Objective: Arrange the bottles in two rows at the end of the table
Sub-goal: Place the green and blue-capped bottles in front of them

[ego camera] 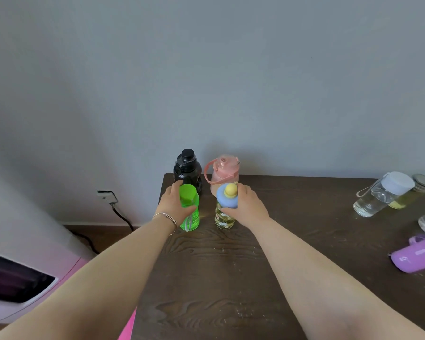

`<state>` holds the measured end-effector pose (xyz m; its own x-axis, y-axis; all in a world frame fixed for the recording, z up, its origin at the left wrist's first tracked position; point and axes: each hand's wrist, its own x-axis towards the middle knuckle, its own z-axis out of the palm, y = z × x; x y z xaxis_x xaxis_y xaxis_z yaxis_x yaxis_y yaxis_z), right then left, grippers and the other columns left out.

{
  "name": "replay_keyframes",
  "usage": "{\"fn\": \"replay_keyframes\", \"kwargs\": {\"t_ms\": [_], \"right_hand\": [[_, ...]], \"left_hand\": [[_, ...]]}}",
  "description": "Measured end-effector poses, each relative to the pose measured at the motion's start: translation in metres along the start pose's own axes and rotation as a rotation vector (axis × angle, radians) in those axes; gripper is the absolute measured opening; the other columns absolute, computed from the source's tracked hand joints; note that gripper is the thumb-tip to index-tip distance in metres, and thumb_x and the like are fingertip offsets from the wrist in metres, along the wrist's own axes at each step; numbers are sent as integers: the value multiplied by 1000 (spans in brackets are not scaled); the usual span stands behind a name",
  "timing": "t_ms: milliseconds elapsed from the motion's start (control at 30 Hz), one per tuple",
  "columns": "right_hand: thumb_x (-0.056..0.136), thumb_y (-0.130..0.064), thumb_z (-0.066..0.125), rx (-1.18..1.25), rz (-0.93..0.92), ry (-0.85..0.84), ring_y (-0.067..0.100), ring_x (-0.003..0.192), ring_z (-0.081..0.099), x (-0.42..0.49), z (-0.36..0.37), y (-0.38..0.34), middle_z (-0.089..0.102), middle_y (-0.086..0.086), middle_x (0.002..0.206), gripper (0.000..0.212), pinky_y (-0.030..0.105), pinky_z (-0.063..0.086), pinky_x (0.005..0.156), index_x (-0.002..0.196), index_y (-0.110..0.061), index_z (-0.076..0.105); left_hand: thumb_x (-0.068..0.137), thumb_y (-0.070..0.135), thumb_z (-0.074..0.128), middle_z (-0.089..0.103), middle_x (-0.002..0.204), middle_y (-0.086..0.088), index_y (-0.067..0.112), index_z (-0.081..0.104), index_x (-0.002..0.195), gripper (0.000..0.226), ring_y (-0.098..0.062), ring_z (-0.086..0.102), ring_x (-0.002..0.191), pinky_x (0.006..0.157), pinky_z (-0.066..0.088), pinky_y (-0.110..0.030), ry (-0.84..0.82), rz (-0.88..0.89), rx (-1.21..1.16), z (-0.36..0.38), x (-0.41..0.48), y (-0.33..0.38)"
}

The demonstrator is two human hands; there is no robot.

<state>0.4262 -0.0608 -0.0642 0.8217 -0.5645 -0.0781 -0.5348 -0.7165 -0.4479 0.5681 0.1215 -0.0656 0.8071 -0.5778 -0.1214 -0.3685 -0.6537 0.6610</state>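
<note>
Standing upright at the tabletop's (206, 266) far left end: four bottles in two rows; left hand (174, 204) wrapping the green bottle (190, 209), right hand (245, 204) wrapping the patterned bottle (222, 217); black bottle (187, 168) and pink bottle (222, 170) behind; lying far right: clear bottle (383, 195), purple bottle (415, 257), others partly hidden.

We see a dark wooden table (206, 266) with strong grain and a dull sheen. The green bottle (191, 212) is glossy translucent plastic; the black bottle (187, 168) is shiny plastic too. At right, the purple bottle (415, 258) looks matt and rubbery, the clear bottle (378, 197) glassy.
</note>
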Motion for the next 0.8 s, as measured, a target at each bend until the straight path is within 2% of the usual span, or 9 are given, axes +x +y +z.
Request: {"fn": "replay_keyframes", "kwargs": {"t_ms": [67,133,200,300,433,667,800], "right_hand": [[75,-45,81,-114,-56,36,28,122,49,-3,-3,1,51,8,135,86,40,46,96,143,-11,40],[77,-47,79,-278,-105,64,28,128,46,-8,-7,2,50,8,136,84,41,40,106,142,-10,40],[82,-48,74,-411,-119,64,29,140,35,-17,-12,4,45,9,143,85,45,29,116,147,-9,34],[89,-48,66,-507,-74,57,28,149,21,-35,-19,12,33,10,155,87,48,19,121,154,-8,23],[92,-52,59,-547,13,50,28,152,13,-65,-28,28,23,10,162,89,49,13,123,157,-9,15],[95,-51,56,-516,109,112,28,153,13,-113,-64,75,23,9,163,82,49,12,124,156,-11,20],[95,-50,56,-502,153,129,28,153,12,-144,-88,122,22,9,163,81,49,12,124,157,-13,19]], "left_hand": [[75,33,78,29,154,-10,21,22,151,96,-32,31,139,111,34,-42,-14,56,145,-3,-2,2],[79,39,73,16,160,-9,21,17,153,95,-32,16,147,117,25,-43,-4,147,371,-5,-5,5],[84,42,66,6,162,-10,21,14,154,89,-31,6,149,120,18,-46,24,256,564,-5,-11,11],[89,44,59,1,163,-11,20,11,154,84,-31,1,150,121,11,-48,17,432,741,3,-25,26],[90,43,57,5,162,-12,18,9,153,84,-32,3,150,120,15,-51,-50,552,806,20,-42,50],[86,49,58,14,159,-12,16,11,152,88,-32,10,148,118,16,-51,-103,592,860,55,-61,101],[89,50,56,6,162,-12,15,6,154,89,-31,6,149,119,16,-50,-125,592,900,85,-72,144]]}}
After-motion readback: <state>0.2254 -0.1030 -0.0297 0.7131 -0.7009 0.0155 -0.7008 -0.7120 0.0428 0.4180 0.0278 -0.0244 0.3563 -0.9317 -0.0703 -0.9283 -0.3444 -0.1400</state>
